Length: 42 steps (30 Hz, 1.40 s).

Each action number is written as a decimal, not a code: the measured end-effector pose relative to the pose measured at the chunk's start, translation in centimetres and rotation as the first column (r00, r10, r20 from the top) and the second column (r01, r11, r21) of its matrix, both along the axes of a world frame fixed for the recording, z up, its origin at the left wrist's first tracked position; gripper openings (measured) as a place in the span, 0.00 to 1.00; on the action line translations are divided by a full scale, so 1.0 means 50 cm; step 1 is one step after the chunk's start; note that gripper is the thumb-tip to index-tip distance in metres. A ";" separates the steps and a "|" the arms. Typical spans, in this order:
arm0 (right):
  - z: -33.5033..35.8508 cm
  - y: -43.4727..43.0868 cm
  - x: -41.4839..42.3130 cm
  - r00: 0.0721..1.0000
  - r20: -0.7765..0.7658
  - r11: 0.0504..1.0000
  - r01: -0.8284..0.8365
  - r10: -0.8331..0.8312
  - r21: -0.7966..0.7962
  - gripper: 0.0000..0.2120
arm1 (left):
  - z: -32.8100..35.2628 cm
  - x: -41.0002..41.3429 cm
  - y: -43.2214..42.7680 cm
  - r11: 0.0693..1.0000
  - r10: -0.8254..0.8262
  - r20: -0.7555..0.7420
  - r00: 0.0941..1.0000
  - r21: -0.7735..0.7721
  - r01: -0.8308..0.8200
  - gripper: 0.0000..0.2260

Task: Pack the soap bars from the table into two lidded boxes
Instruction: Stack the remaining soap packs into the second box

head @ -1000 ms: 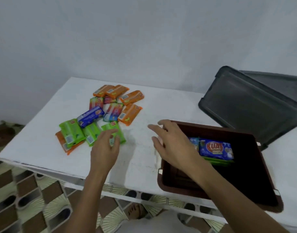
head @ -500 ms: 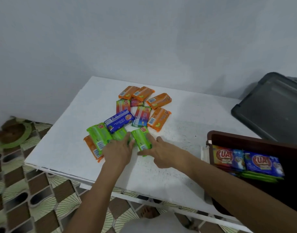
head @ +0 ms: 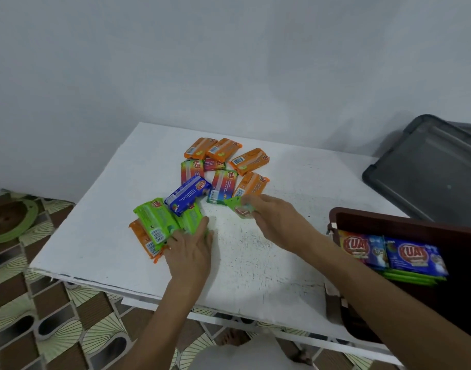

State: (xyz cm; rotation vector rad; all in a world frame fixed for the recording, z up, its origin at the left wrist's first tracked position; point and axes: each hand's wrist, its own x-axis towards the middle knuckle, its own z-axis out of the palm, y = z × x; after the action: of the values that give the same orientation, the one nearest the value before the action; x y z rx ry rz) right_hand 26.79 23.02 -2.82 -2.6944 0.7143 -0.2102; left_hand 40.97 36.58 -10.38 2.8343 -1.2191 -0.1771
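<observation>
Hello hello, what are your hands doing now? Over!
Left hand rests on green bars. Right hand pinches one green soap. Brown box open, nothing blocking.

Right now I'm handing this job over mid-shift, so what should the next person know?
Left hand rests on a green bar at the pile's near edge.
Right hand pinches a second green bar.
Done: some packed bars lie in the brown box; a grey lid lies off behind it.
Left: about a dozen bars in the pile on the table, then lids. No second box in view.
</observation>
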 end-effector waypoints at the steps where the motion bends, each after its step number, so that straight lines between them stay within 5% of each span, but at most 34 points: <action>1: 0.011 -0.005 -0.012 0.998 0.047 0.998 0.028 -0.031 0.059 0.15 | -0.003 -0.001 0.003 0.997 0.004 -0.037 0.999 -0.083 -0.007 0.18; 5: 0.046 -0.022 -0.067 0.976 0.157 0.974 0.121 -0.152 0.194 0.15 | 0.012 0.006 0.009 0.922 -0.100 -0.337 0.936 -0.384 -0.040 0.17; 9: 0.079 -0.025 -0.129 0.946 0.204 0.925 0.174 -0.252 0.337 0.18 | 0.066 -0.006 0.003 0.849 -0.224 -0.724 0.653 -0.473 -0.234 0.21; 13: 0.101 -0.028 -0.200 0.902 0.260 0.861 0.192 -0.344 0.471 0.18 | 0.111 -0.054 -0.019 0.772 -0.353 -0.840 0.412 -0.510 -0.379 0.30; 19: 0.122 -0.044 -0.332 0.845 0.317 0.786 0.177 -0.430 0.593 0.17 | 0.159 -0.135 -0.074 0.667 -0.533 -0.752 0.388 -0.655 -0.354 0.48; 26: 0.122 -0.056 -0.466 0.790 0.328 0.707 0.179 -0.518 0.684 0.17 | 0.191 -0.235 -0.118 0.501 -0.676 -0.612 0.411 -0.790 -0.353 0.42; 37: 0.026 -0.065 -0.509 0.806 0.200 0.598 0.222 -0.557 0.770 0.21 | 0.171 -0.360 -0.145 0.508 -0.672 -0.655 0.347 -0.747 -0.428 0.36; 39: 0.009 -0.067 -0.496 0.819 0.149 0.640 0.304 -0.554 0.706 0.22 | 0.167 -0.372 -0.145 0.519 -0.662 -0.678 0.319 -0.722 -0.457 0.36; 42: -0.005 -0.060 -0.474 0.853 0.071 0.812 0.463 -0.517 0.356 0.20 | 0.166 -0.381 -0.143 0.518 -0.650 -0.691 0.316 -0.707 -0.482 0.35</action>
State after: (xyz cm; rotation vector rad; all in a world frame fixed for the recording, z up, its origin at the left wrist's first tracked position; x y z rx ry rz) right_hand 3.07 20.04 -3.09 -2.1031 1.2658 -0.3975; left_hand 21.90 29.43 -2.10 1.1721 -0.7348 -0.8501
